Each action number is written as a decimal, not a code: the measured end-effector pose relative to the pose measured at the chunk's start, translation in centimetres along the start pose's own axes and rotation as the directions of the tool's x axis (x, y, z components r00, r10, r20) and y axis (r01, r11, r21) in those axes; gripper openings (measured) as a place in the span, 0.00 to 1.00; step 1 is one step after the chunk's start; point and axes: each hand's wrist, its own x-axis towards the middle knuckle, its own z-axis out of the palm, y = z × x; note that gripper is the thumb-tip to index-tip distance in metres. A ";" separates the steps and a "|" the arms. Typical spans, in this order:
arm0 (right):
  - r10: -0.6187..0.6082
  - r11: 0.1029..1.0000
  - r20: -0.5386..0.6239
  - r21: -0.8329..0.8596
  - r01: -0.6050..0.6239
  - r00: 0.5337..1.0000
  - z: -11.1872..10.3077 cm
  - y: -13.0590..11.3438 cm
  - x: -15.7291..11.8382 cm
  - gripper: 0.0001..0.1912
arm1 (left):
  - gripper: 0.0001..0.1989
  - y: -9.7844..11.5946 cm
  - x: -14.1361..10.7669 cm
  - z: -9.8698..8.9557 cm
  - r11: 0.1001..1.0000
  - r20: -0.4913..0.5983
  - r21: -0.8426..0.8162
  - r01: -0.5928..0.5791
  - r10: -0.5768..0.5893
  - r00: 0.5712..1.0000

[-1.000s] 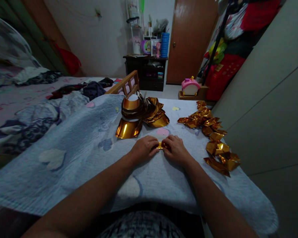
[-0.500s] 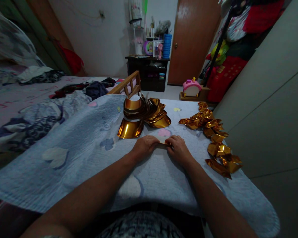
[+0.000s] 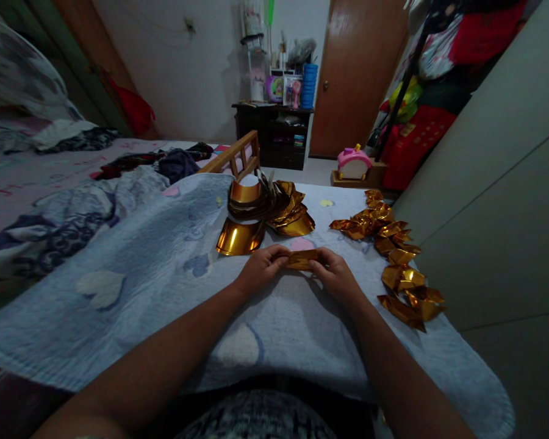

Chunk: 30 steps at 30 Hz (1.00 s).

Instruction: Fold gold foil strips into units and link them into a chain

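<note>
Between my two hands a narrow folded strip of gold foil paper (image 3: pixel 301 260) is held level above the quilt. My left hand (image 3: pixel 266 266) pinches its left end, thumb on the near side. At the right end, my right hand (image 3: pixel 330 268) grips it the same way. Just beyond my hands stands a fanned stack of gold foil paper sheets (image 3: pixel 247 207), with one shiny sheet (image 3: pixel 240 238) curving down at its near left. Over to the right lie several folded gold foil pieces (image 3: pixel 405 275) in a loose pile.
A pale blue quilt (image 3: pixel 155 292) with heart shapes covers the surface under my hands. A wooden rail (image 3: pixel 238 155) rises behind the stack. Clothes (image 3: pixel 132 189) lie on the bed at left; a light cabinet (image 3: pixel 498 201) borders the right side. A pink toy (image 3: pixel 354 163) stands beyond.
My hands have lifted slightly and turned the gold paper, so its broad gold side now shows. My thumbs have moved onto its near face. The stack and folded pieces have stayed put.
</note>
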 end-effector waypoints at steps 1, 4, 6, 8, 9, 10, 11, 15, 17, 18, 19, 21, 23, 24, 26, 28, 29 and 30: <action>0.018 0.999 0.007 0.045 -0.018 1.000 0.0 -0.1 0.0 0.10 | 0.08 0.0 0.0 0.0 0.999 -0.003 -0.045 0.014 -0.014 1.000; 0.059 0.985 0.032 0.160 -0.063 0.998 0.0 -0.2 0.0 0.11 | 0.09 0.0 0.1 0.1 0.976 0.001 -0.206 0.070 -0.071 0.997; 0.074 0.975 0.034 0.209 -0.079 0.997 0.0 -0.1 0.0 0.11 | 0.12 0.0 0.1 0.1 0.942 0.030 -0.312 0.121 -0.118 0.993; 0.086 0.967 0.023 0.238 -0.089 0.996 -0.1 0.1 0.0 0.11 | 0.15 -0.1 0.1 -0.1 0.909 0.062 -0.381 0.167 -0.156 0.986; 0.095 0.963 0.019 0.251 -0.096 0.995 -0.1 0.3 0.1 0.10 | 0.15 -0.1 0.1 -0.1 0.899 0.072 -0.398 0.185 -0.170 0.983; 0.104 0.958 0.018 0.267 -0.105 0.994 -0.1 0.4 0.1 0.10 | 0.14 -0.2 0.1 -0.2 0.892 0.079 -0.406 0.199 -0.183 0.980; 0.112 0.952 0.020 0.285 -0.113 0.994 0.0 0.5 0.1 0.10 | 0.13 -0.2 0.1 -0.2 0.888 0.081 -0.409 0.210 -0.194 0.978; 0.106 0.936 0.046 0.332 -0.116 0.993 0.1 0.7 0.1 0.10 | 0.11 -0.2 0.2 -0.3 0.887 0.068 -0.401 0.229 -0.221 0.973; 0.093 0.949 0.048 0.299 -0.104 0.994 0.0 0.7 0.0 0.09 | 0.10 -0.1 0.2 -0.3 0.895 0.049 -0.388 0.218 -0.216 0.975; 0.084 0.961 0.036 0.261 -0.091 0.996 -0.1 0.7 0.0 0.08 | 0.09 -0.1 0.3 -0.3 0.901 0.038 -0.380 0.209 -0.210 0.977; 0.069 0.975 0.016 0.211 -0.071 0.997 -0.2 0.6 0.0 0.06 | 0.09 -0.1 0.3 -0.2 0.908 0.025 -0.369 0.200 -0.206 0.978; 0.004 0.996 -0.041 0.091 0.000 0.999 -0.4 0.4 0.0 0.04 | 0.09 0.0 0.3 -0.2 0.920 0.007 -0.338 0.198 -0.208 0.978; -0.093 0.996 -0.089 -0.022 0.091 0.992 -0.6 0.3 0.1 0.03 | 0.09 0.0 0.2 -0.1 0.929 0.006 -0.300 0.214 -0.223 0.975; -0.134 0.990 -0.104 -0.067 0.127 0.986 -0.6 0.2 0.2 0.04 | 0.09 0.0 0.2 -0.1 0.933 0.009 -0.283 0.223 -0.230 0.973; -0.171 0.979 -0.128 -0.131 0.154 0.977 -0.5 0.3 0.2 0.06 | 0.08 0.0 0.1 0.0 0.938 0.019 -0.257 0.231 -0.234 0.972; -0.158 0.978 -0.147 -0.162 0.134 0.976 -0.4 0.5 0.1 0.08 | 0.08 0.0 0.1 0.1 0.948 0.010 -0.242 0.206 -0.210 0.978; -0.148 0.979 -0.152 -0.165 0.122 0.977 -0.3 0.6 0.1 0.09 | 0.08 0.0 0.1 0.1 0.955 -0.009 -0.239 0.174 -0.181 0.983; -0.142 0.980 -0.155 -0.161 0.117 0.978 -0.2 0.7 0.0 0.09 | 0.07 -0.1 0.1 0.2 0.963 -0.034 -0.237 0.129 -0.141 0.989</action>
